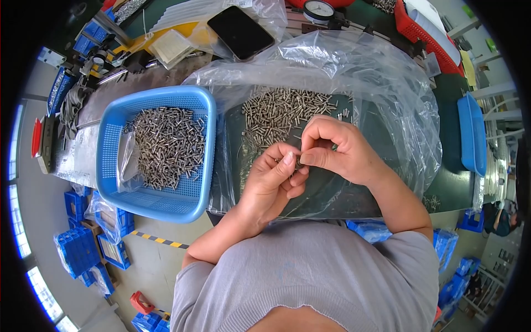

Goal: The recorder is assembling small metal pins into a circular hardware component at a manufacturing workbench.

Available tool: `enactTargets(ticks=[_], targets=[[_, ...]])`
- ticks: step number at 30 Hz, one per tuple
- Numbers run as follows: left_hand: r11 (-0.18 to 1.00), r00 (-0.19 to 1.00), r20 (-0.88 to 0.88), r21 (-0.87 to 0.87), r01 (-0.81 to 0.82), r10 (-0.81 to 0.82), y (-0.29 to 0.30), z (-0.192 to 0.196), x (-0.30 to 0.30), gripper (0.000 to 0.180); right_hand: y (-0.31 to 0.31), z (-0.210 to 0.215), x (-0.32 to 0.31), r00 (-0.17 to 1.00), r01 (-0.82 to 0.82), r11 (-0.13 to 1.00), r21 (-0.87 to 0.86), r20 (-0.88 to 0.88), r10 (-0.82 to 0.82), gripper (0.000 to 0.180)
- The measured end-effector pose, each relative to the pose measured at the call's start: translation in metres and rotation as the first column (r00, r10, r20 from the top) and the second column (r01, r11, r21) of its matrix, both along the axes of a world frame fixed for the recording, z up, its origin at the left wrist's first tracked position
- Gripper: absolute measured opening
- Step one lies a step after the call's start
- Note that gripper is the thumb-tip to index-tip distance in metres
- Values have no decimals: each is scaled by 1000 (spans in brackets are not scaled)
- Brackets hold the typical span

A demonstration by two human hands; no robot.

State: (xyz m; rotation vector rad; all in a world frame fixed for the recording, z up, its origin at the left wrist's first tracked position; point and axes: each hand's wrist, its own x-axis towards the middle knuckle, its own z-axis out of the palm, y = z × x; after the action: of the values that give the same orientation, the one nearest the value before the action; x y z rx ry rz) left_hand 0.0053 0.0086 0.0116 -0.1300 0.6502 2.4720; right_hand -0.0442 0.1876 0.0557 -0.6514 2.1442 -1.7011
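Observation:
My left hand (266, 185) and my right hand (345, 149) meet over the dark green bench top, fingertips almost touching. A small metal part (298, 165) is pinched between the thumb and fingers of my left hand; fingers cover most of it. My right thumb and index finger close together at the same spot, and what they grip is hidden. Just beyond lies a loose heap of small metal pins (282, 113) on clear plastic sheeting (381, 66). To the left, a blue plastic basket (152, 209) holds many similar metal pins (168, 146) and a clear bag (128, 160).
A black phone (240, 32) lies at the back, near a dial gauge (319, 10). A red basket with papers (428, 39) is at the back right, and a blue tray (471, 134) sits by the right edge. Blue crates (77, 252) stand on the floor at left.

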Motion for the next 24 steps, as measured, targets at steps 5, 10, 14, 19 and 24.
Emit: enactTargets(ticks=[5, 10, 14, 19, 24], targets=[[1000, 1000, 16, 4, -5, 5, 1, 2, -1, 13, -2, -2, 3, 998, -29, 999, -18, -50, 28, 17], [1000, 1000, 9, -2, 10, -10, 0, 1, -2, 14, -3, -6, 3, 998, -30, 1000, 0, -56, 30, 15], [999, 999, 11, -15, 46, -46, -1, 1, -2, 17, -5, -5, 4, 997, -13, 1000, -5, -71, 13, 17], [999, 999, 36, -1, 42, -41, 2, 5, -1, 20, -1, -4, 3, 979, -12, 1000, 25, -201, 17, 20], [1000, 999, -47, -10, 18, -19, 0, -2, -1, 22, 0, -4, 1, 977, 2, 1000, 17, -211, 1, 18]])
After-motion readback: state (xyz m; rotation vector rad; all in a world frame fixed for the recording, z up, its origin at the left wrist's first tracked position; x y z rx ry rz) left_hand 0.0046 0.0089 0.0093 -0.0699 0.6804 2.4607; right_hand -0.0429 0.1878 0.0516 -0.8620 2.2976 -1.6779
